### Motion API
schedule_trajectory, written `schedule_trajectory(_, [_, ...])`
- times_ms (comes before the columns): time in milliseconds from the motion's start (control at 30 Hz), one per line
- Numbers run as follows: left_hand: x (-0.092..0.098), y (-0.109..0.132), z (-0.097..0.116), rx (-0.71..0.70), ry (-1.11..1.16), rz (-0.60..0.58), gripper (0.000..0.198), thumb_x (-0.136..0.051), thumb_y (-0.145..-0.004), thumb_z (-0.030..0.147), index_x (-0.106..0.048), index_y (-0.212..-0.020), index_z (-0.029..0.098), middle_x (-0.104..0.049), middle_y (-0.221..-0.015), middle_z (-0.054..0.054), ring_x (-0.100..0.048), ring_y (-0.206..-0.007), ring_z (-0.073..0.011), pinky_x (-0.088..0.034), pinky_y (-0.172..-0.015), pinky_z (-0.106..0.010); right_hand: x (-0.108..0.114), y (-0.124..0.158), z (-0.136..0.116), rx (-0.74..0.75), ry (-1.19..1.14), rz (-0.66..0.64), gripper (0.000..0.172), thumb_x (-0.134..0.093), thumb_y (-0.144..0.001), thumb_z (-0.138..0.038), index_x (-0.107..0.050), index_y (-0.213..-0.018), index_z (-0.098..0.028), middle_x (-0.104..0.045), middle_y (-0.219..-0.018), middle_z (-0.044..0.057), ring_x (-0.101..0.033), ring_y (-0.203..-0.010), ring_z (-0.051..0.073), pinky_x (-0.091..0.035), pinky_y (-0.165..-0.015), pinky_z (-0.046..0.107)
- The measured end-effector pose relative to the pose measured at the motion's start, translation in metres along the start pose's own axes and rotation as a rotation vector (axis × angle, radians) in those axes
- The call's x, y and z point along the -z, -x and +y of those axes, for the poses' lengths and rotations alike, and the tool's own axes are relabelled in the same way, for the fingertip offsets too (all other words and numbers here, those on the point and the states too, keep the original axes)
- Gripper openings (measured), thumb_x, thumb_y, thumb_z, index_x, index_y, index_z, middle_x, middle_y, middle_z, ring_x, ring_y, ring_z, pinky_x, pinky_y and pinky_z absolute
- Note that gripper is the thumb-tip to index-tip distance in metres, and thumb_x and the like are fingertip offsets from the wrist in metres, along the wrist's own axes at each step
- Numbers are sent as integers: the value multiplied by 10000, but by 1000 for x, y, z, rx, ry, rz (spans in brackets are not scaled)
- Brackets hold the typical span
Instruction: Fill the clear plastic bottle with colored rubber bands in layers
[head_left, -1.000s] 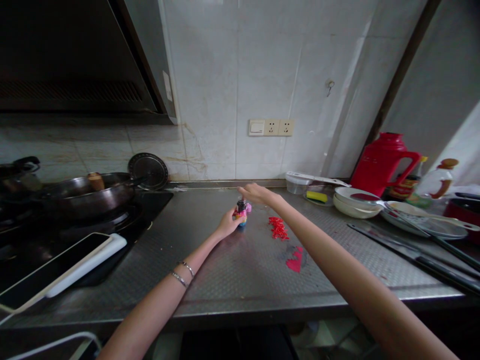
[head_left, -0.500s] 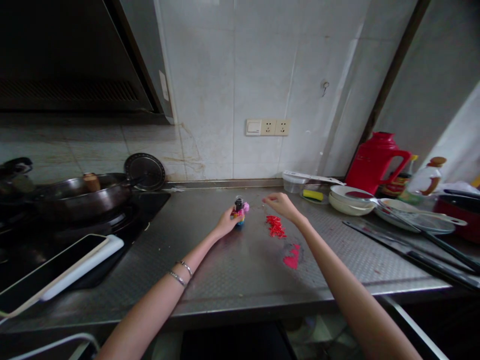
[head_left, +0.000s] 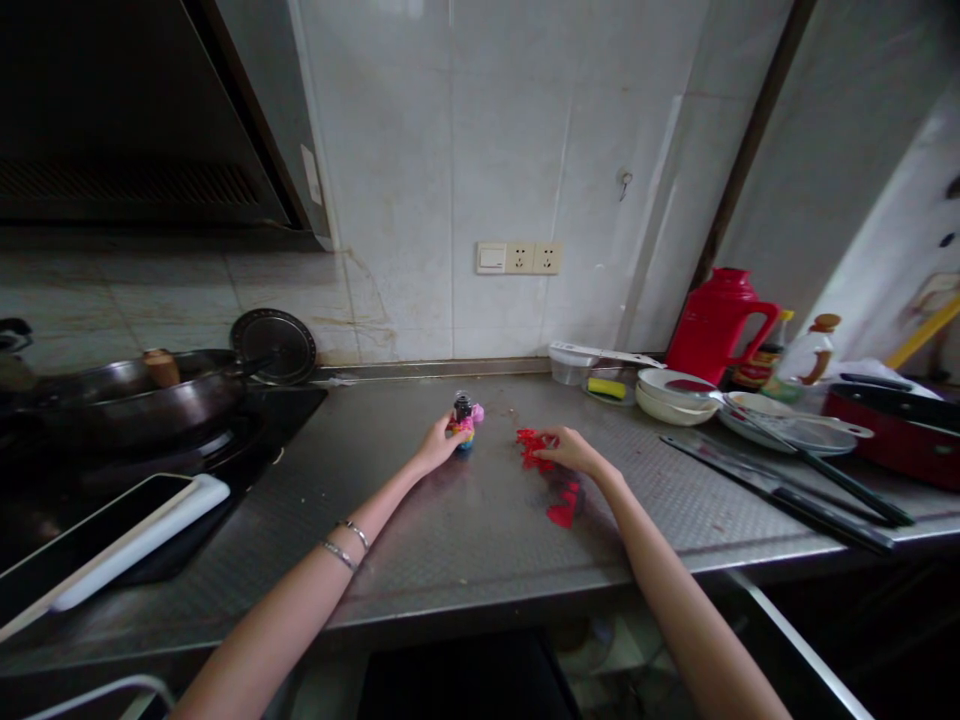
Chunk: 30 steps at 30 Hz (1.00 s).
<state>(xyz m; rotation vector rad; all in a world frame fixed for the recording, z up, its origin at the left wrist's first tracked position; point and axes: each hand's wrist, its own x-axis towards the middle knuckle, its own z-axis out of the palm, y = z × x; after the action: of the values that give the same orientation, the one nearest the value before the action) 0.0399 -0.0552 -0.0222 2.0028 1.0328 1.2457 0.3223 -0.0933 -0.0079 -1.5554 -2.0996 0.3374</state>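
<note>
My left hand is wrapped round a small jar with a dark upper part, multicoloured contents and a pink ornament at its side. The jar stands upright on the metal counter. Over a small pile of thin red shreds, my right hand has its fingers bent together, their tips touching the pile's right side; how much they pinch is too small to see. Nearer me than the pile lie flat red heart-shaped pieces.
To the left are a pan on the stove and a phone on a white block. Stacked bowls, a yellow sponge, a red thermos jug and a long dark utensil occupy the right side.
My right hand has come down from behind the red shreds to their right side. My left hand keeps hold of the jar. The view has turned slightly right.
</note>
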Motion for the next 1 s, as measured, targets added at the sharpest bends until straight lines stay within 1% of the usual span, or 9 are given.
schedule_trajectory(100, [0, -1, -1, 6, 1, 3, 377, -600, -709, 306, -548, -1047, 149, -625, -951, -66, -563, -856, -178, -421, -805, -297, -2, -1, 2, 23, 23, -3, 284, -563, -697, -338, -701, -866, -156, -676, -733, 47, -562, -653, 154, -379, -597, 230])
schedule_trajectory(200, [0, -1, -2, 5, 11, 11, 368, -610, -698, 295, -557, -1032, 152, -629, -944, -63, -568, -856, -177, -425, -803, -295, -4, -2, 4, 25, 30, -12, 239, -542, -713, -302, -707, -798, -151, -668, -699, 44, -554, -637, 142, -372, -590, 219])
schedule_trajectory(400, [-1, 0, -1, 16, 8, 15, 359, -607, -699, 293, -562, -1024, 148, -629, -931, -64, -569, -846, -176, -428, -799, -297, -10, -5, 9, 44, 82, 62, 196, -556, -703, -268, -698, -749, -141, -649, -741, 65, -551, -686, 149, -385, -647, 221])
schedule_trajectory(500, [-1, -1, -2, 18, 10, 9, 363, -603, -705, 291, -556, -1032, 141, -627, -938, -66, -569, -847, -174, -429, -805, -299, -12, -7, 11, 59, 82, 103, 199, -560, -704, -284, -692, -749, -141, -630, -784, 76, -546, -725, 155, -394, -680, 228])
schedule_trajectory(567, [-1, -2, -3, 13, 19, 1, 372, -602, -707, 289, -549, -1043, 138, -626, -949, -68, -569, -854, -173, -429, -812, -300, -12, -7, 12, 75, 65, 155, 223, -555, -710, -308, -683, -761, -133, -611, -800, 80, -539, -733, 154, -398, -690, 230])
schedule_trajectory(733, [-2, -2, -3, 2, 29, 8, 374, -609, -703, 304, -553, -1034, 140, -626, -956, -71, -572, -869, -179, -429, -821, -306, -8, -5, 9, 128, -36, 251, 237, -529, -724, -313, -664, -760, -122, -581, -800, 70, -529, -730, 145, -407, -698, 231])
schedule_trajectory(833, [-3, 0, 1, 6, 36, 23, 369, -612, -699, 303, -556, -1024, 137, -624, -946, -70, -572, -853, -174, -436, -810, -303, -5, -5, 5, 129, -85, 269, 231, -527, -723, -308, -663, -765, -126, -582, -808, 70, -535, -742, 151, -411, -703, 242])
schedule_trajectory(1000, [-8, 0, 10, 10, 77, 27, 373, -619, -696, 296, -551, -1024, 131, -615, -934, -72, -569, -833, -164, -449, -784, -298, -2, -5, 3, 100, -135, 254, 231, -513, -731, -313, -663, -763, -140, -599, -814, 67, -545, -761, 156, -411, -710, 250])
